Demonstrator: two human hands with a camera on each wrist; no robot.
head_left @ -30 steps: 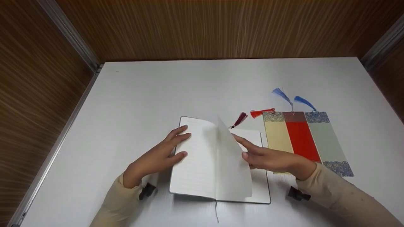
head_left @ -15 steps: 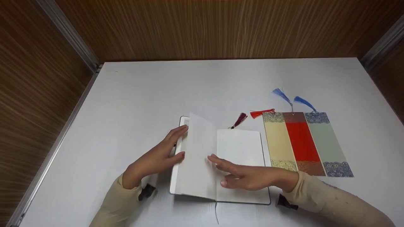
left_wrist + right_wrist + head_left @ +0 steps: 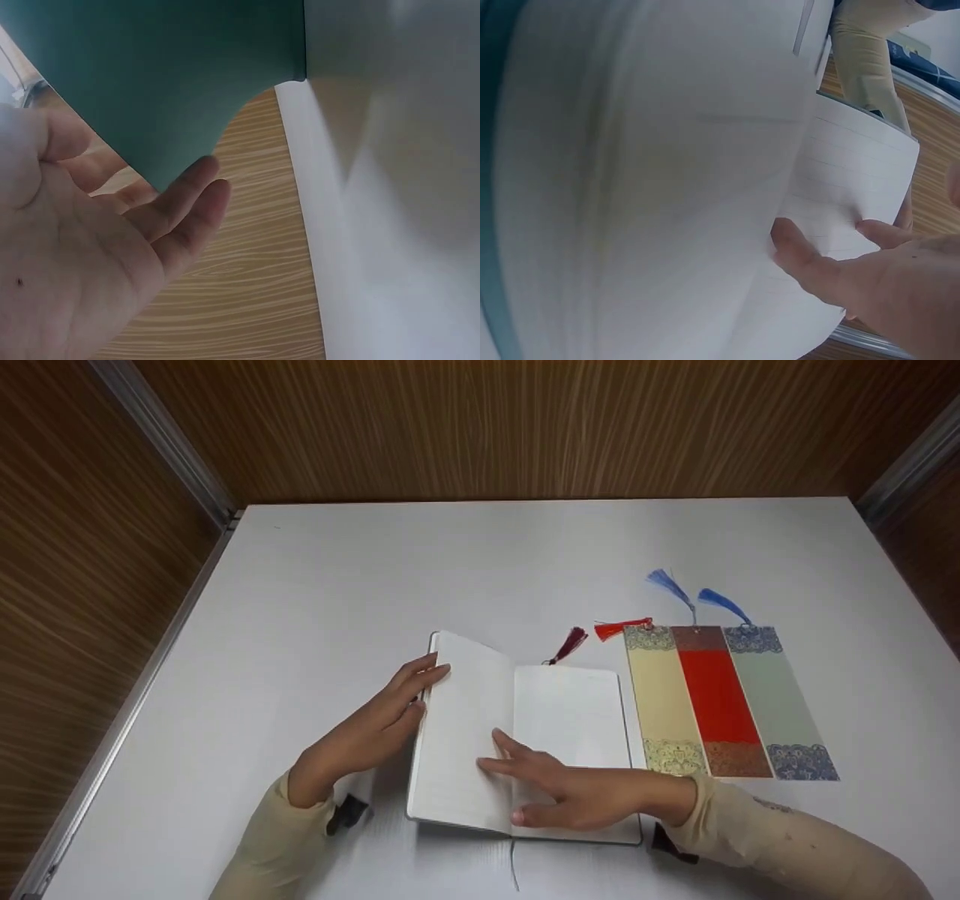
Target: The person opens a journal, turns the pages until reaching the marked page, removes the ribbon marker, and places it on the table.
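Note:
A notebook [image 3: 566,709] lies spread on the white table, its left half tilted up. My left hand [image 3: 367,739] holds the left edge, with fingers on both sides of it. The dark green underside of the cover [image 3: 187,67] fills much of the left wrist view. My right hand [image 3: 589,796] reaches across the fold from the right, spread fingertips touching the left page [image 3: 465,735]. Faint ruled lines show on the paper in the right wrist view. From the notebook's top sticks a maroon tassel [image 3: 568,646]; what it hangs from is hidden.
Right of the notebook lie cream [image 3: 661,697], red [image 3: 721,697] and pale green [image 3: 784,697] bookmarks, side by side. A red tassel [image 3: 624,628] and two blue ones extend from their tops. A thin ribbon [image 3: 514,866] trails below the spine. Wood-grain panels [image 3: 480,431] enclose the table.
A leaf has turned from right to left and now lies on the left half. My right hand followed it leftward onto that page. The left hand stays at the edge.

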